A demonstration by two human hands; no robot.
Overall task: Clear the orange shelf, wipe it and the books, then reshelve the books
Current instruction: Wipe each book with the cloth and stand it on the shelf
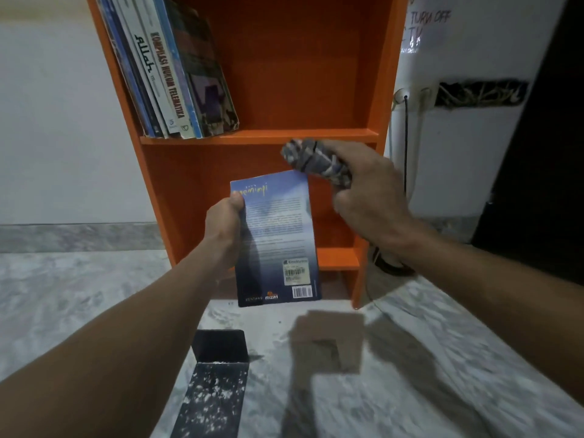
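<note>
I judged book-wiping step: left grip [226, 216] clamped blue book [278, 241] before orange shelf [303, 135]; right grip [363, 191] clamped cloth [316, 164]. Next needed: swipe down cover.

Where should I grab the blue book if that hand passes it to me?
Probably the lower right edge, coming from the right. The blue book stands upright, the left hand pinches its upper left edge, and the cloth in the right hand crowds the top corner.

The orange shelf [300, 74] has a row of books [170, 74] leaning left at the left end of its upper board. I see a blue book [278, 241] held upright, back cover toward me, before the lower compartment, a bunched grey rag [316, 162] at its top right corner.
</note>
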